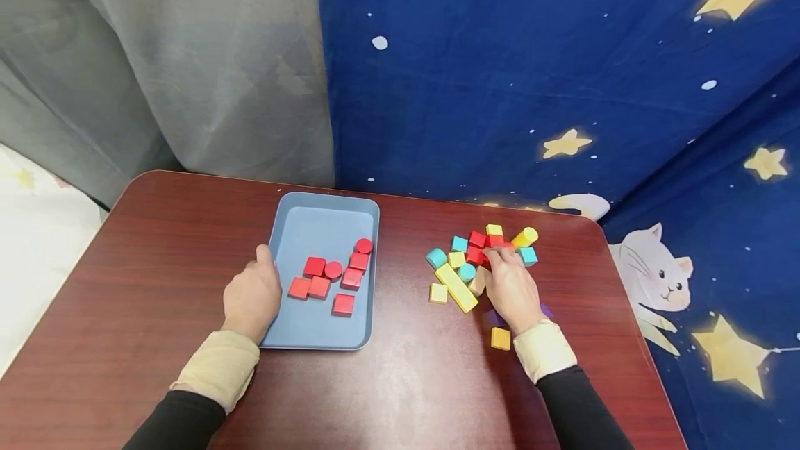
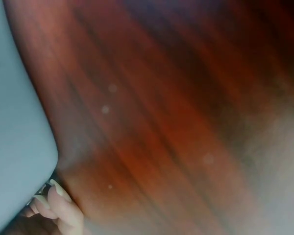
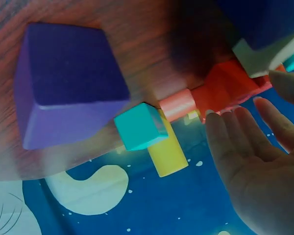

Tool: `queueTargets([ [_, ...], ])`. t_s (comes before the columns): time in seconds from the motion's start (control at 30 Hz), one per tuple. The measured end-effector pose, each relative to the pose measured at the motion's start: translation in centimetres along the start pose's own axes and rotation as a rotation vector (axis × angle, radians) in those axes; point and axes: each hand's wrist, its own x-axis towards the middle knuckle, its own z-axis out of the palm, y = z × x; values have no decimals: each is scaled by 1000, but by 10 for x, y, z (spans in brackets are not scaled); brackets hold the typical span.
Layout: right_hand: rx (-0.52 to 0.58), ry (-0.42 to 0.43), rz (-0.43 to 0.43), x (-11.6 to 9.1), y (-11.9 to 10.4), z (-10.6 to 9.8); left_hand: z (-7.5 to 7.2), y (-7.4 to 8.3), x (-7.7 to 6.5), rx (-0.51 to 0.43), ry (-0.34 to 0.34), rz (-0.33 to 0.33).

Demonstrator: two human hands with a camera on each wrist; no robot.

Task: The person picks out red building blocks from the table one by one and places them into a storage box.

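Observation:
My left hand (image 1: 253, 295) grips the left side of a blue-grey tray (image 1: 312, 335). In the left wrist view, curled fingers (image 2: 63, 208) show under the tray's edge (image 2: 19, 127). Several red blocks, cubes and discs, lie inside, among them a red cube (image 1: 343, 305) near the front. Over a mixed pile of blocks at the right, my right hand (image 1: 514, 289) reaches down with its fingers at the red blocks (image 1: 475, 255). The right wrist view shows extended fingers (image 3: 247, 129) close beside red blocks (image 3: 225, 85), thumb apart from them.
Around the right hand lie a long yellow block (image 1: 456, 288), a teal cube (image 1: 528, 256), a yellow cylinder (image 1: 525, 237) and a yellow-orange cube (image 1: 500, 338). A purple block (image 3: 76, 73) stands near the right wrist. Curtains (image 1: 437, 123) hang behind the wooden table (image 1: 412, 387).

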Motion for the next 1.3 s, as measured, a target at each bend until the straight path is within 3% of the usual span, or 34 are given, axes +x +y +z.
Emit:
queueTargets([
  [1.3,19,-15,89,11,13,10,-3,0,0,-30,9,-17],
])
